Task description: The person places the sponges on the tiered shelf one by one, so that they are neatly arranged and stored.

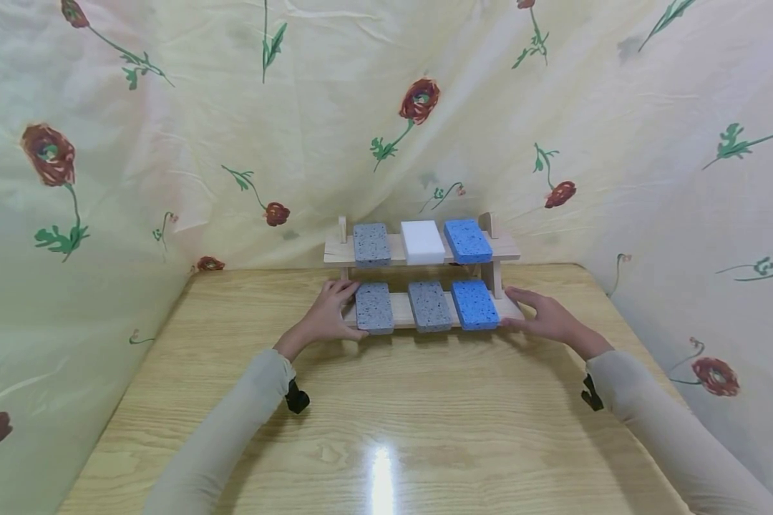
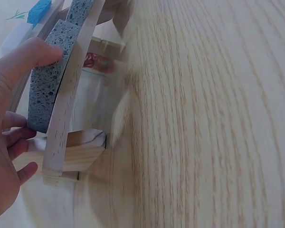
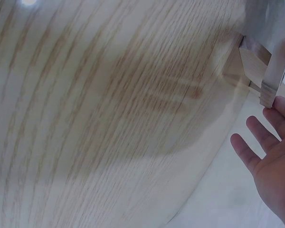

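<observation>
A two-tier wooden rack (image 1: 399, 320) holds sponges. On its lower tier are a left grey sponge (image 1: 374, 309), a middle grey sponge (image 1: 429, 306) and a blue sponge (image 1: 475, 305). My left hand (image 1: 327, 315) grips the left grey sponge, also seen in the left wrist view (image 2: 50, 80), thumb on its near side and fingers around its far end. My right hand (image 1: 544, 317) holds the rack's lower right end between thumb and forefinger. In the right wrist view, that hand's other fingers (image 3: 263, 135) spread away from the wood.
The upper tier carries another grey sponge (image 1: 371, 244), a white sponge (image 1: 422, 242) and another blue sponge (image 1: 467, 240). A flowered cloth (image 1: 335, 107) hangs close behind the rack. The wood-grain table (image 1: 425, 415) extends in front, with a light reflection.
</observation>
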{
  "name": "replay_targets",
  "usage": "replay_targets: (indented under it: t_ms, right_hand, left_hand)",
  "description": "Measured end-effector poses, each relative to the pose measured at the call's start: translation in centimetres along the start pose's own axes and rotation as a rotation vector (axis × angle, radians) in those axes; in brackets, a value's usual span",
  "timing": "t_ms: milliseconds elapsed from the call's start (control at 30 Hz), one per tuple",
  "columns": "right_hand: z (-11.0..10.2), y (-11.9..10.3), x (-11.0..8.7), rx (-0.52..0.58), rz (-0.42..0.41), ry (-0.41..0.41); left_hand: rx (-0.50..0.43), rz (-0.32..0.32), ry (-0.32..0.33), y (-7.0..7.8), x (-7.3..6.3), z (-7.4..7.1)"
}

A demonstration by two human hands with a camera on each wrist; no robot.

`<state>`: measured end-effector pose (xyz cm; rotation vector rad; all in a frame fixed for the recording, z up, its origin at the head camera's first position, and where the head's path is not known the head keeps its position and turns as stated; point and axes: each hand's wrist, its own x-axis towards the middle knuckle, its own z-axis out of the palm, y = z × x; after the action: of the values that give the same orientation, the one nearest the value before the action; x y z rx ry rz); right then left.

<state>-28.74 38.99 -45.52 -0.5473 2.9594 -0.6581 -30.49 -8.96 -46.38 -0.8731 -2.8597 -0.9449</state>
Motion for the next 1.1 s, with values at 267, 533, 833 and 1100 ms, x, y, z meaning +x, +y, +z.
replay_targets:
  t_ms: [267, 533, 833, 1100]
  right_hand:
    - [0.03, 0.07, 0.05, -0.004, 0.01, -0.005]
    - [-0.07, -0.12, 0.02, -0.002, 0.018, -0.013]
    - [-0.01, 0.04, 0.14, -0.001, 0.028, -0.016]
    - [-0.31, -0.1, 0.23, -0.009, 0.035, -0.031]
  left_hand:
    - [-0.01, 0.007, 0.011, 0.08, -0.02, 0.02]
    - [-0.013, 0.004, 0.013, 0.03, -0.02, -0.01]
    - [-0.026, 0.004, 0.01, 0.17, -0.17, -0.06]
    - [-0.039, -0.001, 0.008, 0.38, -0.23, -0.14]
